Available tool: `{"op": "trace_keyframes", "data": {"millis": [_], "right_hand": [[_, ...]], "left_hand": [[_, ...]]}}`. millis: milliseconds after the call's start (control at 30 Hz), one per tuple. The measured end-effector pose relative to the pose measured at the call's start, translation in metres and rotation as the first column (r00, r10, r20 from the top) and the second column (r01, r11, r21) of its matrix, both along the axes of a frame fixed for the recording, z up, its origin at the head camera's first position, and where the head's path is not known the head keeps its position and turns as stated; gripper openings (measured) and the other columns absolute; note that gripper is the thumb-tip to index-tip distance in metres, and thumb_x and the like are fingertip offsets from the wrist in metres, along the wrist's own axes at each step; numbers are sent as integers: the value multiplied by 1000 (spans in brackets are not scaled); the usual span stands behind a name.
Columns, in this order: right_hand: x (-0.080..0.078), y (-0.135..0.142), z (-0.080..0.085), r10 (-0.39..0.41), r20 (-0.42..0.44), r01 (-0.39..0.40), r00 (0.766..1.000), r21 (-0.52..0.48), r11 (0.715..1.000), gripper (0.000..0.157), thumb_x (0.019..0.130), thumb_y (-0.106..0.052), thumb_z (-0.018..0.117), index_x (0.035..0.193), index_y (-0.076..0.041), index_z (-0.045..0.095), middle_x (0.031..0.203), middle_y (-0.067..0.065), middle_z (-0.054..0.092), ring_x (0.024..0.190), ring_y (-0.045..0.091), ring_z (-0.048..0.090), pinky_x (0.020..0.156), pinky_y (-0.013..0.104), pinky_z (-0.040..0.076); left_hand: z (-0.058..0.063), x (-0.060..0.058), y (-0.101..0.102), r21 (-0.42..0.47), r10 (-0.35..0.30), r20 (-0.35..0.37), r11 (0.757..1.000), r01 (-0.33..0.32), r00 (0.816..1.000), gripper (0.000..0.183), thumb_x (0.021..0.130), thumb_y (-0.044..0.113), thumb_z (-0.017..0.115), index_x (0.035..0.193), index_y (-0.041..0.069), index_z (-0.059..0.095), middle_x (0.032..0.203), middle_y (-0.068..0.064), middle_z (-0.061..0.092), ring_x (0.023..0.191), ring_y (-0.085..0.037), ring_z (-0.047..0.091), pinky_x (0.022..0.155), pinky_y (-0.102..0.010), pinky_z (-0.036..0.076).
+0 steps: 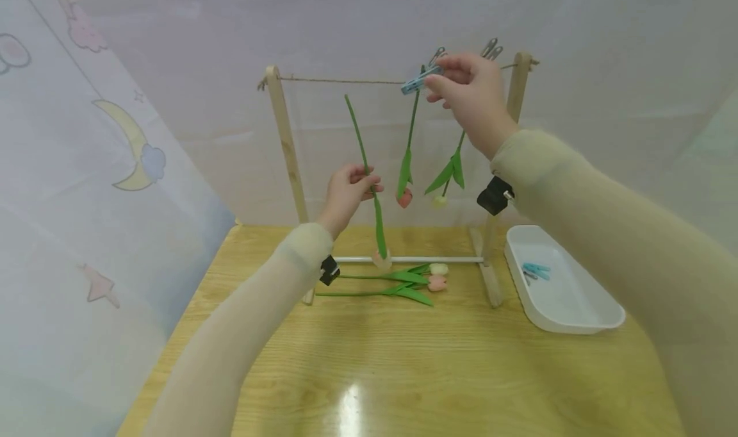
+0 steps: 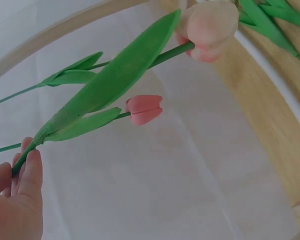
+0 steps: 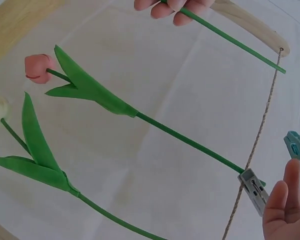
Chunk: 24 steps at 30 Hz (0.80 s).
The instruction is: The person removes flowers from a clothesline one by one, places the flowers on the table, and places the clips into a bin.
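My left hand (image 1: 346, 195) pinches the green stem of an upside-down pale pink tulip (image 2: 210, 30), whose bare stem end points up near the string (image 1: 340, 80). Between the thumb and fingers of my right hand (image 1: 475, 97) is a light blue clothespin (image 1: 416, 84), held close to the string. A coral tulip (image 3: 38, 68) hangs head down from the string by a grey clothespin (image 3: 253, 191). Beside it hangs a pale yellow tulip (image 1: 441, 201), its stem top hidden behind my right hand in the head view.
Wooden posts (image 1: 284, 136) carry the string, with a white bar (image 1: 415, 259) low between them. On the table (image 1: 403, 360) lie a pink tulip (image 1: 437, 283) and a cream tulip (image 1: 439, 268). At right, a white tray (image 1: 576, 296) contains blue clothespins (image 1: 536, 269) and a grey one.
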State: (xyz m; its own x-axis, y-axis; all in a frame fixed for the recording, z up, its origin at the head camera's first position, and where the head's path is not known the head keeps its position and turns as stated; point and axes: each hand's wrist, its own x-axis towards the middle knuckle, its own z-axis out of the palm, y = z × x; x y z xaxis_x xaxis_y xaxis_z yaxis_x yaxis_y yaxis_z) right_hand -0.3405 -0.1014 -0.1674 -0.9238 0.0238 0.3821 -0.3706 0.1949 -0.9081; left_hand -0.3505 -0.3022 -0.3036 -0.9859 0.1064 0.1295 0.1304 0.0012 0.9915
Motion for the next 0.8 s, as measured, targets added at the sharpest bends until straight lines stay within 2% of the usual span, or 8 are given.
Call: {"op": "trace_keyframes", "data": {"millis": [200,433,633,700,800], "right_hand": [[12,12,-16,-40,-1,40,999,-14,999,41,92,-11,68,130,-1,56,96,-2,65,87,11,63,78,21,49],[23,27,-33,-45,-24,43,999,-73,996,42,91,-4,66,131,2,55,94,-2,66,83,9,65,73,16,51],[31,38,-46,-27,-28,21,999,-192,981,39,88,5,66,125,8,56,93,-1,67,81,8,64,71,14,52],[34,42,-50,-26,-27,20,999,-197,980,38,88,6,65,124,8,56,94,-1,67,81,7,64,71,14,53],[39,47,-56,-26,-22,21,999,-202,979,38,88,6,65,125,8,55,96,-1,67,81,6,66,72,14,53]], "left_hand": [[-11,8,-9,43,31,40,999,-33,999,28,97,3,58,122,-7,56,112,-27,64,81,-15,68,82,-30,57],[-21,15,-19,125,78,77,988,-87,994,27,97,1,57,122,-8,54,111,-25,64,83,-14,68,81,-28,57],[-28,21,-20,209,105,74,971,-118,992,27,97,1,58,122,-8,54,103,-18,65,84,-14,68,82,-27,56],[-32,24,-20,243,113,75,961,-129,991,25,96,2,59,119,-7,54,101,-16,65,84,-14,68,83,-27,56],[-37,27,-19,281,120,78,950,-137,990,19,96,2,58,114,-4,53,104,-20,63,83,-14,68,83,-27,56]]}}
